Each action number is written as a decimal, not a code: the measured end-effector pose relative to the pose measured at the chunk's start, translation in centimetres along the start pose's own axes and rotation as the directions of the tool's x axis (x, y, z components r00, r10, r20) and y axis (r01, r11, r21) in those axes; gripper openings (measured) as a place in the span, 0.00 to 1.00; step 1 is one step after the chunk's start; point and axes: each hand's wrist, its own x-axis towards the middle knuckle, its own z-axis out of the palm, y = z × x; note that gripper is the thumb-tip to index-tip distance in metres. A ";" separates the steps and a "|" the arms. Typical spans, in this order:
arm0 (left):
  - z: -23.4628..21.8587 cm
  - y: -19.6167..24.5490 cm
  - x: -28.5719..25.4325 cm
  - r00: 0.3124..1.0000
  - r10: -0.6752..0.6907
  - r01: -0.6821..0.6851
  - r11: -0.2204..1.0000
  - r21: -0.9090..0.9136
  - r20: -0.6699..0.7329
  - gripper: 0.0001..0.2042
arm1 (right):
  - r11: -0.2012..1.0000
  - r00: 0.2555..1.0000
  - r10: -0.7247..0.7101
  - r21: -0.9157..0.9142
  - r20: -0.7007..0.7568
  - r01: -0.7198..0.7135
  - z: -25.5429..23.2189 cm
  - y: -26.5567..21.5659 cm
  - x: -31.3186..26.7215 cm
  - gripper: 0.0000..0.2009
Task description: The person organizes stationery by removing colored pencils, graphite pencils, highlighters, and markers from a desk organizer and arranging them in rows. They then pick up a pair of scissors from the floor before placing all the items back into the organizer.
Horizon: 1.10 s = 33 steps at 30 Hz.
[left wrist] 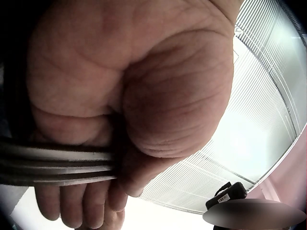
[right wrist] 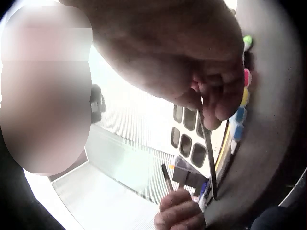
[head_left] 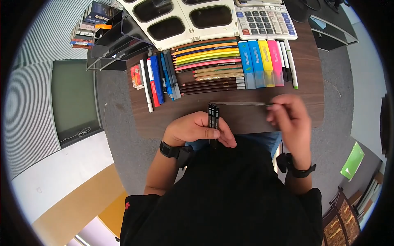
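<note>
My left hand (head_left: 201, 129) grips three black pens (head_left: 213, 116) in a bundle, upright over the near edge of the brown table (head_left: 193, 112). In the left wrist view the pens (left wrist: 53, 165) cross under the curled fingers of that hand (left wrist: 134, 96). My right hand (head_left: 285, 112) pinches the end of a thin dark pen (head_left: 238, 103), which lies level and points left toward the bundle. In the right wrist view the fingertips (right wrist: 211, 103) pinch this thin pen (right wrist: 208, 153), and the left hand (right wrist: 180, 215) shows below it.
Behind the hands lie rows of coloured pencils (head_left: 207, 55), several highlighters (head_left: 262, 61), markers and pens (head_left: 158, 80) and an eraser (head_left: 136, 76). A calculator (head_left: 264, 20) and a white compartment tray (head_left: 180, 18) sit at the far edge. Grey floor surrounds the small table.
</note>
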 end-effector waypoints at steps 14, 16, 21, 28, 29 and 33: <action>1.8 -0.9 1.7 0.992 0.044 -0.046 0.999 -0.007 -0.122 0.18 | 0.995 0.955 -0.083 -0.038 0.286 0.097 0.0 -2.9 3.0 0.06; 2.6 -1.1 2.6 0.992 -0.065 0.056 0.995 -0.084 -0.106 0.19 | 0.992 0.960 -0.090 -0.061 0.264 0.110 1.7 -2.1 3.6 0.05; 1.5 -1.5 2.3 0.999 -0.014 0.009 0.991 -0.137 -0.040 0.14 | 0.956 0.947 -0.017 0.283 0.322 -0.079 1.8 -0.9 3.7 0.06; 1.9 -0.8 2.8 0.996 -0.047 0.038 0.993 -0.109 -0.075 0.13 | 0.993 0.914 0.026 0.097 0.406 -0.072 1.9 0.3 2.9 0.07; 1.9 -0.7 2.9 0.996 -0.048 0.040 0.994 -0.106 -0.074 0.13 | 0.993 0.910 0.040 0.088 0.413 -0.083 1.9 0.2 2.9 0.06; 1.9 -0.5 2.7 0.993 -0.079 0.072 0.994 -0.081 -0.084 0.15 | 0.993 0.903 0.039 0.087 0.428 -0.085 2.3 0.2 3.0 0.06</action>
